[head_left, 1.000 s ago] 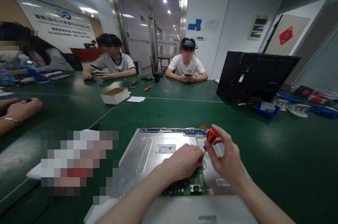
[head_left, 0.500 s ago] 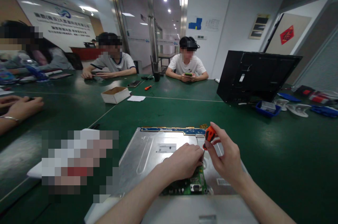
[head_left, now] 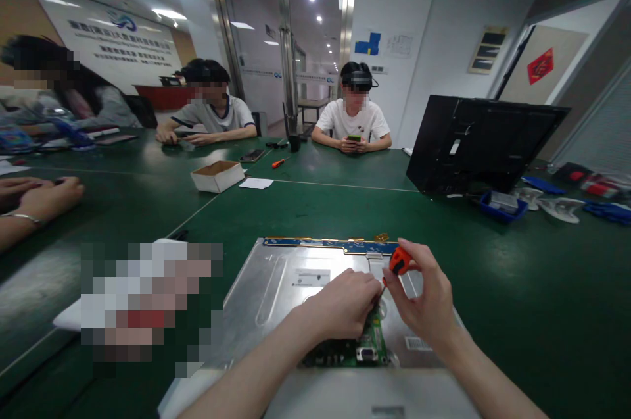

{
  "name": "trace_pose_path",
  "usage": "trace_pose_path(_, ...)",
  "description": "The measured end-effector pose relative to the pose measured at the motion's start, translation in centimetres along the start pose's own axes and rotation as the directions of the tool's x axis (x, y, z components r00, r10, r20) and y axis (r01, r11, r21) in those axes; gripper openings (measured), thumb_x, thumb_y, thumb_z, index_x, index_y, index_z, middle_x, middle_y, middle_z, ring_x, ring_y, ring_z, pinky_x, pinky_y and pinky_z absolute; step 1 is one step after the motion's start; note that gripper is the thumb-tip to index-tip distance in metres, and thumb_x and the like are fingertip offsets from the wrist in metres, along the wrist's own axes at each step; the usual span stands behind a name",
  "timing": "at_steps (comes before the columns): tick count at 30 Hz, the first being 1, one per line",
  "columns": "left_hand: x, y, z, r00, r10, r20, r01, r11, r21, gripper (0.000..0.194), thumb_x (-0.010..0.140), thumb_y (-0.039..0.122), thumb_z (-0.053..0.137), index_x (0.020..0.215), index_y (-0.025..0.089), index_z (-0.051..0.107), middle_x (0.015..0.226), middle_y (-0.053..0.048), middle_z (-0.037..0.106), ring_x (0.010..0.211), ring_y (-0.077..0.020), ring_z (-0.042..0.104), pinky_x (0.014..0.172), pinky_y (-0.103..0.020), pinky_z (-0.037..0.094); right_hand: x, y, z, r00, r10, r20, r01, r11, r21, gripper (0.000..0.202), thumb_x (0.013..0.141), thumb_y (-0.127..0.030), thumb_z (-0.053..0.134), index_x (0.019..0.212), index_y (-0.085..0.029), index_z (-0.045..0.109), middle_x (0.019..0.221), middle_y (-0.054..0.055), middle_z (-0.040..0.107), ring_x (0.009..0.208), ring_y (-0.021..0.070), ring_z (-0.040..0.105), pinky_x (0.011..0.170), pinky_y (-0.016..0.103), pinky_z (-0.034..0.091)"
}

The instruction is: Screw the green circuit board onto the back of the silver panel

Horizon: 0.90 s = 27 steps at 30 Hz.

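An opened display panel [head_left: 276, 281] with a bare metal back lies on the table in front of me. On it sits a green circuit board [head_left: 377, 337], partly covered by my left hand [head_left: 350, 304]. That hand is closed, its fingertips pointing down by the board, and what they pinch is hidden. Between the thumb and fingers of my right hand [head_left: 426, 294] is an orange and black screwdriver [head_left: 399, 261]. Its handle tilts up to the right; its shaft runs down to my left fingertips, where the tip is out of sight.
A black monitor housing [head_left: 480, 143] stands at right, near a blue tray [head_left: 503, 207]. Ahead are a small open box [head_left: 217, 175], a paper [head_left: 256, 183] and another orange screwdriver [head_left: 279, 163]. People sit opposite and at left; a co-worker's hands [head_left: 54, 198] rest nearby.
The screwdriver's handle has tipped further to the right, with my right hand shifting slightly that way. My left hand stays in place over the board.
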<state>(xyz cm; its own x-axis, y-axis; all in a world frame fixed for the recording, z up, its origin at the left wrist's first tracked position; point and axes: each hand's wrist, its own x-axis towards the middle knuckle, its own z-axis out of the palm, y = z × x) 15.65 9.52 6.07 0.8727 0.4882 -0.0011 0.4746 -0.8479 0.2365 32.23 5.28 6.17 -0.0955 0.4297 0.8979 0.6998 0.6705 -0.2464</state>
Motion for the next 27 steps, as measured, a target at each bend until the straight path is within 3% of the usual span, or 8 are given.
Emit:
trace_pose_path(6,-0.23,0.2,-0.3,1.0,-0.007,-0.017,0.007,1.0,-0.008,0.014,0.084,0.011,0.059,0.096,0.018,0.056,0.099,-0.009,0.069,0.088,-0.0271,0.064,0.072,-0.034,0.048,0.16,-0.12,-0.08,1.0,0.02,0.006,-0.02,1.0,-0.009,0.045,0.095,-0.02,0.057,0.138,-0.022,0.046,0.09,0.004,0.066,0.064,0.0153,0.063,0.054,0.027,0.056)
trace_pose_path(15,-0.17,0.06,-0.19,0.999,-0.004,-0.033,0.004,1.0,-0.012,0.014,0.08,0.009,0.062,0.088,0.018,0.056,0.091,-0.008,0.068,0.082,-0.0262,0.064,0.067,-0.033,0.046,0.27,-0.43,-0.26,1.0,0.016,0.025,-0.016,1.0,-0.024,0.046,0.096,-0.021,0.054,0.141,-0.023,0.044,0.088,0.004,0.069,0.062,0.0165,0.066,0.053,0.028,0.057)
trace_pose_path(27,-0.11,-0.14,-0.04,0.999,0.015,-0.04,-0.016,0.999,-0.027,0.011,0.084,0.01,0.06,0.091,0.018,0.056,0.097,-0.008,0.069,0.088,-0.0265,0.065,0.07,-0.033,0.046,0.47,-0.09,-0.18,1.0,0.015,0.012,-0.015,0.999,-0.031,0.047,0.094,-0.019,0.057,0.14,-0.025,0.047,0.093,0.005,0.065,0.064,0.0148,0.063,0.055,0.027,0.056)
